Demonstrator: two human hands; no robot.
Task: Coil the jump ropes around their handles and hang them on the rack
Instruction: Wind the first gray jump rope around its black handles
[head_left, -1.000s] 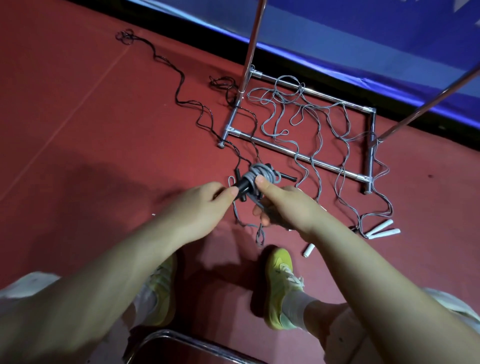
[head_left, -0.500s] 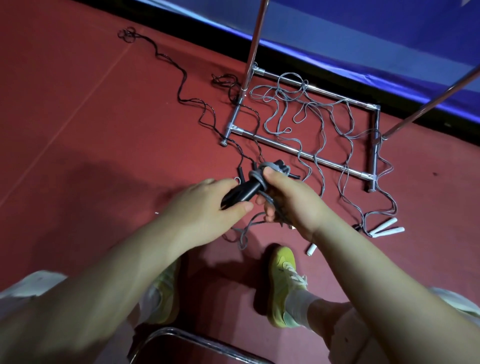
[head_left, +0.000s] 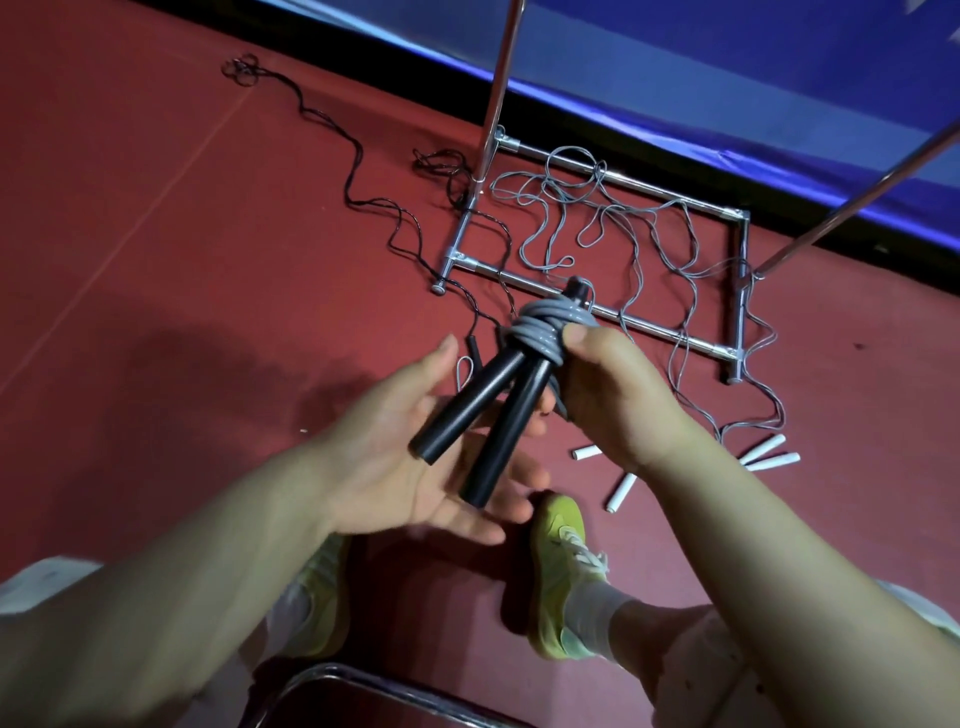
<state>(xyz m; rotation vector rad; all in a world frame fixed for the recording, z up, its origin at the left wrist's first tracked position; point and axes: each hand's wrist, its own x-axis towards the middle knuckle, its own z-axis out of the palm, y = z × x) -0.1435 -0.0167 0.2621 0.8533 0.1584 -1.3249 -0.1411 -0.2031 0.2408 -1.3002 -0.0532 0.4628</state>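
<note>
- Right hand (head_left: 618, 395) grips the grey coil (head_left: 545, 332); thumb pressed on top of the wraps, other fingers curled under, mostly hidden
- Left hand (head_left: 410, 467) palm up, fingers spread and straight, under the two black handles (head_left: 493, 415); thumb stands apart to the upper side; whether palm touches the handles, cannot tell
- Handles splay apart at their lower ends, joined at the top where the grey rope is wound round them; a black cap end pokes out above the coil
- Bundle held in the air above the red floor (head_left: 182, 260), in front of the rack base (head_left: 602, 312)
- Rack: chrome tube frame flat on floor, one upright pole (head_left: 496, 88) at its left, a slanted bar (head_left: 857, 187) at right
- Loose grey ropes (head_left: 623, 228) lie tangled across and inside the frame, running down the right side to white handles (head_left: 769, 454); two more white handles (head_left: 621, 491) near the right wrist
- Black rope (head_left: 363, 192) snakes over the floor from far left to the frame's left corner, its black handles just behind the left fingertips
- Yellow-green shoes (head_left: 561, 571) below the hands, chrome chair edge (head_left: 363, 686) at bottom
- Blue mat (head_left: 727, 78) with a black strip along the far edge
</note>
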